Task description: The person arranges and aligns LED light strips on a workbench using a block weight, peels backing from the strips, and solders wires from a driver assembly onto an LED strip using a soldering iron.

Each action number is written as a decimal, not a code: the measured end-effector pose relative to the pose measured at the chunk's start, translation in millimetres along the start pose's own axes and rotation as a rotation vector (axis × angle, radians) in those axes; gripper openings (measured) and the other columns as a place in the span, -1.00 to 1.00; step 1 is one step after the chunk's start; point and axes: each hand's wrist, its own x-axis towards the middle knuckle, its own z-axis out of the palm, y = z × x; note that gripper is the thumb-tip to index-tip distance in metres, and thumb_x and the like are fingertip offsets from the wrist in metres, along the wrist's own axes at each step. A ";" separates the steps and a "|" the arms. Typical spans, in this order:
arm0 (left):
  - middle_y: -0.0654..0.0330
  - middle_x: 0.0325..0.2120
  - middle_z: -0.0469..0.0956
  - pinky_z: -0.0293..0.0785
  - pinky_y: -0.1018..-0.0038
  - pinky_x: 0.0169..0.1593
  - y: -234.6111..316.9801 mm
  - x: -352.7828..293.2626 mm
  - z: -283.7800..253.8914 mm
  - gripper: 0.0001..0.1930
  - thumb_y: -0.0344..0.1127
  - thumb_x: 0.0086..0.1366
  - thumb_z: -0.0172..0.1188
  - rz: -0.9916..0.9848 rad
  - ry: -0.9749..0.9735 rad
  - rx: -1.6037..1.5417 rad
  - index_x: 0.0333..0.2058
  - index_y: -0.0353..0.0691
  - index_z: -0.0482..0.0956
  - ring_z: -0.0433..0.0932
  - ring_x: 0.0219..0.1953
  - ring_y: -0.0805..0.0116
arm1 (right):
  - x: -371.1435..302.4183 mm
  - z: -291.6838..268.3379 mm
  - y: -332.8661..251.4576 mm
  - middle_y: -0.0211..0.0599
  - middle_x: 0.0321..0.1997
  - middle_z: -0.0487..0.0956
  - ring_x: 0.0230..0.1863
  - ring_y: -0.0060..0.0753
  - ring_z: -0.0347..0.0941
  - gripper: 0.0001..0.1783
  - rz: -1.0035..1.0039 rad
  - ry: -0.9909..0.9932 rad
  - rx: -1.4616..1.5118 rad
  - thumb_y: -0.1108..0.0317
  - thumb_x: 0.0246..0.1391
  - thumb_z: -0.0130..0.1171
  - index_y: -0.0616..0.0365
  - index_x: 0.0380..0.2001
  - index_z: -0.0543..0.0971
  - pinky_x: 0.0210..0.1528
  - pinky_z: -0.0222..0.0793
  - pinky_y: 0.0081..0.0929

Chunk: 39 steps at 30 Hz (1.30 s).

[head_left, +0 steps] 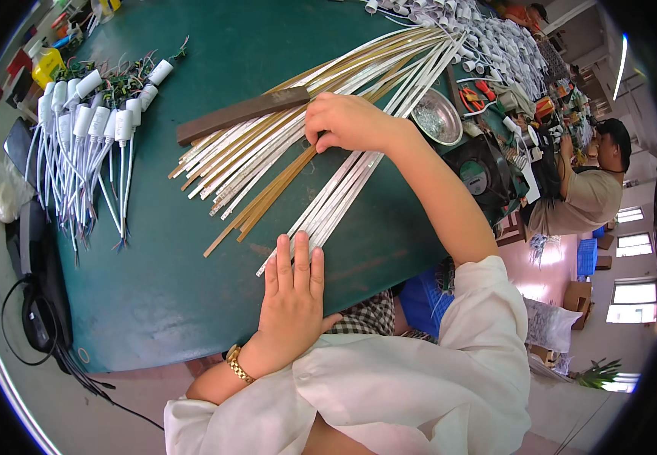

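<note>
My left hand lies flat, fingers stretched out, its fingertips on the near ends of a bundle of thin white strips. My right hand is bent over the strips farther up, thumb and fingers closed on a few thin brown strips. Its palm hides part of them. Left of that hand, a fanned row of white and brown strips lies under a dark brown bar set across them. All the strips run up toward the far right of the green table.
At the left are several white cylindrical parts with wires and a yellow bottle. A metal bowl, a black fan and a heap of white wired parts stand at the right. Another person sits beyond.
</note>
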 end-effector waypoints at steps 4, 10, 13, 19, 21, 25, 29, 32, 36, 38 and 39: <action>-0.47 0.38 -0.04 0.10 -0.18 0.36 -1.2 1.0 -1.5 0.23 0.19 -0.13 0.52 0.006 -0.011 0.001 0.31 -0.61 0.15 -0.07 0.43 -0.51 | 6.2 -5.7 -10.2 -0.49 -0.23 0.59 -0.03 -0.27 0.42 -0.84 0.175 -0.155 0.030 0.35 -0.04 0.39 0.04 -0.38 0.60 0.02 0.40 -0.28; -0.46 0.38 -0.03 0.09 -0.15 0.38 -4.0 -1.5 -0.2 0.22 0.23 -0.10 0.49 0.022 0.005 0.019 0.31 -0.61 0.15 -0.08 0.43 -0.50 | -6.2 5.4 -10.8 -0.37 -0.34 0.55 -0.11 -0.24 0.46 -0.92 -0.152 0.076 -0.196 0.47 0.00 0.29 0.13 -0.45 0.56 -0.08 0.40 -0.27; -0.46 0.38 -0.03 0.06 -0.15 0.39 -4.0 -2.2 -0.2 0.22 0.26 -0.09 0.46 0.029 0.003 0.040 0.32 -0.61 0.14 -0.08 0.44 -0.50 | -17.1 2.4 -8.4 -0.34 -0.20 0.55 -0.24 -0.17 0.46 -0.90 -0.115 0.014 -0.158 0.51 -0.02 0.27 0.12 -0.40 0.57 -0.17 0.42 -0.26; -0.46 0.38 -0.03 0.05 -0.15 0.40 -4.3 -2.0 -0.3 0.22 0.26 -0.07 0.45 0.029 -0.014 0.038 0.32 -0.60 0.14 -0.09 0.44 -0.49 | -25.2 5.2 -1.7 -0.28 -0.37 0.48 -0.43 -0.12 0.48 -0.91 -0.304 0.205 -0.082 0.49 -0.09 0.24 0.16 -0.44 0.55 -0.38 0.43 -0.19; -0.46 0.39 -0.03 0.05 -0.15 0.40 -4.2 -2.3 0.1 0.21 0.25 -0.07 0.45 0.025 -0.010 0.041 0.32 -0.60 0.14 -0.09 0.44 -0.48 | -25.3 3.2 0.7 -0.36 -0.38 0.47 -0.43 -0.23 0.47 -0.79 -0.396 0.350 -0.213 0.48 -0.11 0.27 0.14 -0.32 0.58 -0.39 0.41 -0.28; -0.45 0.39 -0.04 0.03 -0.14 0.41 -4.2 -2.2 0.2 0.22 0.24 -0.07 0.46 0.023 0.002 0.031 0.32 -0.60 0.13 -0.10 0.45 -0.48 | -36.8 -0.3 -2.1 -0.46 -0.40 0.45 -0.44 -0.37 0.44 -0.66 -0.416 0.483 -0.370 0.44 -0.05 0.22 0.07 -0.12 0.60 -0.40 0.36 -0.39; -0.44 0.39 -0.04 0.01 -0.11 0.42 -3.9 -2.3 2.4 0.24 0.24 -0.07 0.46 0.018 -0.001 0.032 0.34 -0.60 0.09 -0.11 0.45 -0.45 | -49.8 16.2 0.3 -0.49 -0.32 0.50 -0.43 -0.43 0.41 -0.55 -0.425 0.279 -0.508 0.34 0.06 0.12 0.04 0.07 0.59 -0.40 0.28 -0.46; -0.43 0.40 -0.04 -0.07 -0.16 0.43 -4.3 -2.5 8.7 0.26 0.25 -0.08 0.46 0.026 0.006 0.011 0.35 -0.59 0.07 -0.13 0.46 -0.43 | -53.6 29.3 1.9 -0.53 -0.36 0.45 -0.36 -0.46 0.40 -0.60 -0.388 0.243 -0.415 0.36 0.08 0.10 -0.02 0.03 0.59 -0.26 0.29 -0.44; -0.39 0.41 -0.04 -0.20 -0.22 0.43 0.4 -4.6 9.1 0.26 0.26 -0.09 0.46 -0.010 0.017 0.075 0.35 -0.58 0.07 -0.14 0.47 -0.41 | -50.0 30.8 -7.9 -0.54 -0.38 0.46 -0.36 -0.45 0.40 -0.64 -0.354 0.288 -0.342 0.35 0.07 0.13 -0.03 -0.02 0.62 -0.26 0.31 -0.45; -0.36 0.41 -0.03 -0.30 -0.26 0.42 2.9 -5.0 7.0 0.26 0.31 -0.11 0.44 -0.045 -0.001 0.157 0.34 -0.56 0.12 -0.14 0.48 -0.39 | -49.3 31.0 -18.4 -0.56 -0.41 0.47 -0.35 -0.42 0.41 -0.69 -0.281 0.345 -0.392 0.34 0.05 0.16 -0.02 -0.10 0.66 -0.25 0.33 -0.43; -0.36 0.41 -0.03 -0.30 -0.26 0.42 3.5 -4.7 5.2 0.26 0.31 -0.11 0.44 -0.046 -0.001 0.157 0.34 -0.56 0.12 -0.14 0.48 -0.39 | -51.0 32.7 -21.7 -0.56 -0.41 0.47 -0.35 -0.42 0.41 -0.69 -0.282 0.346 -0.392 0.34 0.05 0.16 -0.02 -0.10 0.66 -0.25 0.33 -0.43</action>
